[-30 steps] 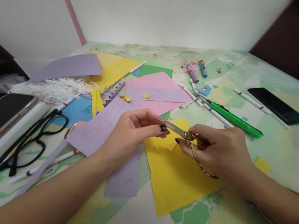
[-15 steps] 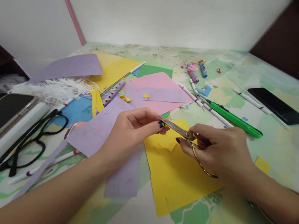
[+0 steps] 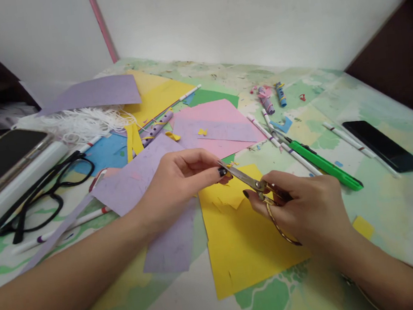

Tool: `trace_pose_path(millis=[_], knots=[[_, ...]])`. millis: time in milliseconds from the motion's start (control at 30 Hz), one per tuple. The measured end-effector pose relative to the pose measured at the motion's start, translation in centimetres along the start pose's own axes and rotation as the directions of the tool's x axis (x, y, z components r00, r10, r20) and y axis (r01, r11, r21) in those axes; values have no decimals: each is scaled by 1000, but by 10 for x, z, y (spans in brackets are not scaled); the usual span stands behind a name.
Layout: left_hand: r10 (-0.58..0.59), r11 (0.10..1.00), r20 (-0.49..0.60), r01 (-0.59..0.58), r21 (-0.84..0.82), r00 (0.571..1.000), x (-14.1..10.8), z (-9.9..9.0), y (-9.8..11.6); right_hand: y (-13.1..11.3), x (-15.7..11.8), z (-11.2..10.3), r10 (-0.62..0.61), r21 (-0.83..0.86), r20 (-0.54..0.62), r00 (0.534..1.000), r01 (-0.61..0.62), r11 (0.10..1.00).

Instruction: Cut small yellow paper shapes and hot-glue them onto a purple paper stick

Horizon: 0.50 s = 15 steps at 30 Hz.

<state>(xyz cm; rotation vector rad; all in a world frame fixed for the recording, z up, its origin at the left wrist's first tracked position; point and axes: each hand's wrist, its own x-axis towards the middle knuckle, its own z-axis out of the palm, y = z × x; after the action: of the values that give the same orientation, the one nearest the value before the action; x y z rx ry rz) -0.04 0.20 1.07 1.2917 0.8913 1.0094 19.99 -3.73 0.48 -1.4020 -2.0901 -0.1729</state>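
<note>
Since a second ago only the left hand (image 3: 185,177) has moved noticeably: its thumb has shifted slightly up and back, while the scissors (image 3: 245,176) have stayed almost in place. Left fingers are pinched together on a small yellow piece (image 3: 228,173), mostly hidden by the thumb. The scissors' tips lie right at those fingertips; whether the blades are cutting into the piece is too small to tell. Right fingers are curled around the scissor handles in the right hand (image 3: 305,208), one gold loop hanging below them.

Directly beneath the fingers of both hands, a yellow sheet (image 3: 250,244) lies on the table (image 3: 193,301). Under and beside the left fingers, toward the forearm, is a cut purple sheet (image 3: 172,248). Beyond the left fingertips, a pink sheet (image 3: 220,111) carries a tiny yellow bow-shaped piece (image 3: 202,132); left of it is a purple paper tube (image 3: 157,129) with dark dots. Farther out, left of the fingers, white string (image 3: 87,125) lies heaped, with black glasses (image 3: 18,232) nearer the left forearm. Just past the right fingers rests a green cutter (image 3: 323,164), with a black phone (image 3: 384,145) farther to its right.
</note>
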Motion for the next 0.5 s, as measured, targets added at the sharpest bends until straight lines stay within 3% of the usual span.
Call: trace_pose_path(millis=[500], knots=[[-6,996,-40,9,93,999,1,-2,2,2,0,0,-14,-20,11,1000,14,1000]])
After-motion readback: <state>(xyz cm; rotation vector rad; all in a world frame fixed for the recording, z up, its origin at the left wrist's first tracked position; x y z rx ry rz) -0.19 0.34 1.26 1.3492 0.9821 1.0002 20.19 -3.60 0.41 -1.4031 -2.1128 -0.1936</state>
